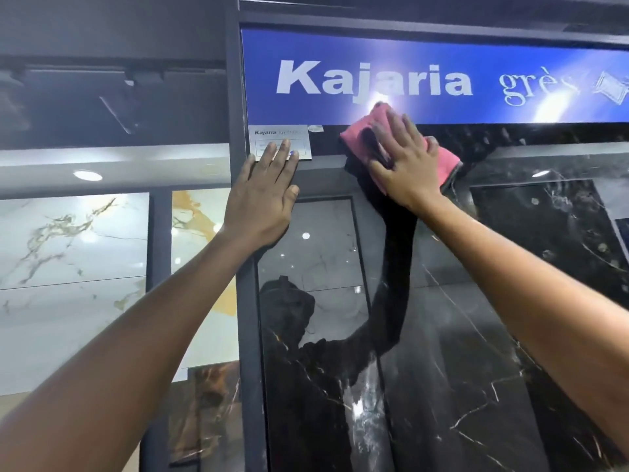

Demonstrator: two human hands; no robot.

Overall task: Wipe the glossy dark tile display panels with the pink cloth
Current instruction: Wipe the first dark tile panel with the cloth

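right hand point(405, 161): flat, fingers spread, presses pink cloth point(439, 158) on dark panel point(476, 318) | left hand point(262, 195): flat, fingers nearly together, on frame point(246, 318)

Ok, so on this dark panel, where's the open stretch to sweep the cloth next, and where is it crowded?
Open: the dark panel below the right hand, running down and right between the two forearms. Crowded: the top edge, where the pink cloth meets the blue sign, and the top-left corner, where the left hand lies flat by the small label.

Label point(279, 142) print perhaps too blurred
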